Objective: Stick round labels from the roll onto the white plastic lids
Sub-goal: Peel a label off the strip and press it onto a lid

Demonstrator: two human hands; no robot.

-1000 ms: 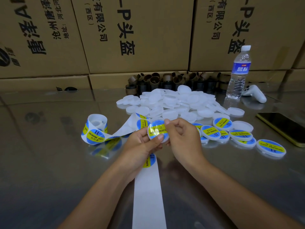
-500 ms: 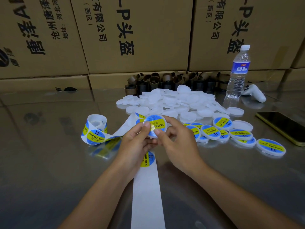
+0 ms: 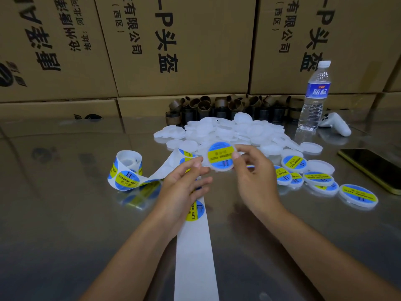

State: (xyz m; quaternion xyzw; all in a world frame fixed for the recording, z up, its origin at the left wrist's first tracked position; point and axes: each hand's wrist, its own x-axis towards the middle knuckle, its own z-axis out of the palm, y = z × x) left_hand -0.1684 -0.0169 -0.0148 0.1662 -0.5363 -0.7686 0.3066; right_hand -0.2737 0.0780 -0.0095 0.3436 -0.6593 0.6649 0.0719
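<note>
My right hand (image 3: 255, 174) pinches a white lid with a blue and yellow label (image 3: 221, 156) by its right edge and holds it tilted above the table. Just left of that lid, my left hand (image 3: 184, 183) hovers with relaxed fingers and holds nothing. Under it runs the white backing strip (image 3: 195, 257), with one label (image 3: 196, 210) still on it. The label roll (image 3: 127, 170) stands to the left. A pile of bare white lids (image 3: 238, 131) lies behind my hands. Several labelled lids (image 3: 314, 177) lie to the right.
A water bottle (image 3: 315, 94) and a white controller (image 3: 335, 124) stand at the back right. A phone (image 3: 373, 168) lies at the right edge. Brown cardboard cores (image 3: 217, 107) line the back, in front of stacked cardboard boxes (image 3: 184, 40). The table top is glossy.
Both hands held the labelled lid before. Now my left hand has let go and dropped back, while my right hand has lifted the lid up and to the right.
</note>
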